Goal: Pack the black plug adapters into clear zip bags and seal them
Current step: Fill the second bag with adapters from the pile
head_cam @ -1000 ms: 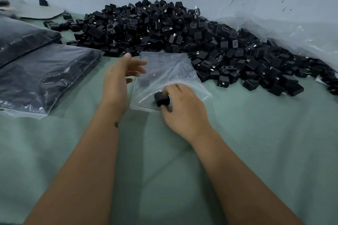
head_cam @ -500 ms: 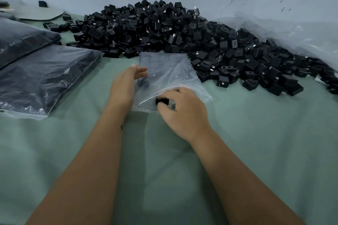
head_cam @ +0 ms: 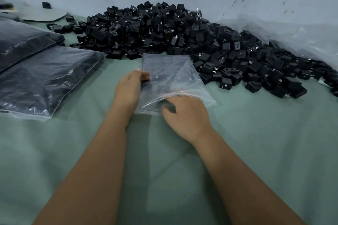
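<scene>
A clear zip bag (head_cam: 173, 76) lies on the green cloth with its open mouth toward me. My left hand (head_cam: 129, 90) grips the bag's left edge, thumb on top. My right hand (head_cam: 184, 113) pushes one black plug adapter (head_cam: 169, 106) into the bag's mouth, its fingers curled around it and partly under the plastic. A large heap of black plug adapters (head_cam: 164, 29) fills the table behind the bag and spreads to the right.
Two big filled plastic bags (head_cam: 43, 80) lie at the left, one overlapping the other. Crumpled clear plastic sheeting (head_cam: 292, 31) sits at the right against the wall. A flat grey disc (head_cam: 43, 13) is at the back left. Green cloth (head_cam: 164, 160) covers the near table.
My left hand has come in from open beside the bag to gripping its left edge. My right hand has pushed the adapter deeper into the bag's mouth.
</scene>
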`<state>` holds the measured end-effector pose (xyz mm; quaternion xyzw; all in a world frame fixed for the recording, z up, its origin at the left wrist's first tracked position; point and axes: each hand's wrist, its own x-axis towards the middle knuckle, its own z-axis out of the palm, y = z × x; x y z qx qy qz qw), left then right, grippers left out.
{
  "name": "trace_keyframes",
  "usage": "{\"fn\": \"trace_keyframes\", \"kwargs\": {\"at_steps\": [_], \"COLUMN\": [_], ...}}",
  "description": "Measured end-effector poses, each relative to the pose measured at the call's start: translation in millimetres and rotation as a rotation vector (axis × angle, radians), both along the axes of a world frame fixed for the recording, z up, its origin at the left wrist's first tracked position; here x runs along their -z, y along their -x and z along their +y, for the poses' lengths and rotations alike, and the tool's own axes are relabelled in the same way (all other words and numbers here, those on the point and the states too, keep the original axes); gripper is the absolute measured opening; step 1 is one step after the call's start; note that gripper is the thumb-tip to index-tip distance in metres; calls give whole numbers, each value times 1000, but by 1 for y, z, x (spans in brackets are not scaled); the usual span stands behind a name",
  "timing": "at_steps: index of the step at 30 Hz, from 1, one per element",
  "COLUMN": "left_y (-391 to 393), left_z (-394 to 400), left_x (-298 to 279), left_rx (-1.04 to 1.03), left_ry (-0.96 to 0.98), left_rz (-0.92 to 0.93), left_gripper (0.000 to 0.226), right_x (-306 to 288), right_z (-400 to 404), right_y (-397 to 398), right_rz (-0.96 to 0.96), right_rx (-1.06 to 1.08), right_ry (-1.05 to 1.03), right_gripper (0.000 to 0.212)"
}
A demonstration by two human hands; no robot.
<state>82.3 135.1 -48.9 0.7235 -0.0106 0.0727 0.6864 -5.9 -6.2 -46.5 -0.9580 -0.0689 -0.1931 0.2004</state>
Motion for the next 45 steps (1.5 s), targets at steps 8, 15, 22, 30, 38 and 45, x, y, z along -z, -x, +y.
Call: {"fn": "trace_keyframes", "kwargs": {"at_steps": [8, 15, 22, 30, 38, 45], "left_y": [4, 5, 9, 11, 23, 32], "left_z": [0, 1, 0, 0, -6, -18], "left_x": [-2, -3, -3, -1, -9, -8], "left_rx": [9, 39, 107, 70, 13, 245], "left_ry": [-24, -38, -411, -598, -940, -875], "left_rz": [11, 16, -93, -197, -492, -484], "left_gripper": [34, 28, 12, 11, 16, 17], "right_x": [-4, 1, 8, -12, -7, 4], "right_z": [2, 6, 6, -3, -86, -99], "right_y": [-23, -31, -16, 8, -9, -19], "right_rz": [274, 325, -8, -508, -331, 74], "right_rx": [55, -17, 22, -152, 450, 500], "right_ry": [33, -45, 167, -33, -426, -346], "right_gripper": [33, 26, 29, 22, 29, 35]}}
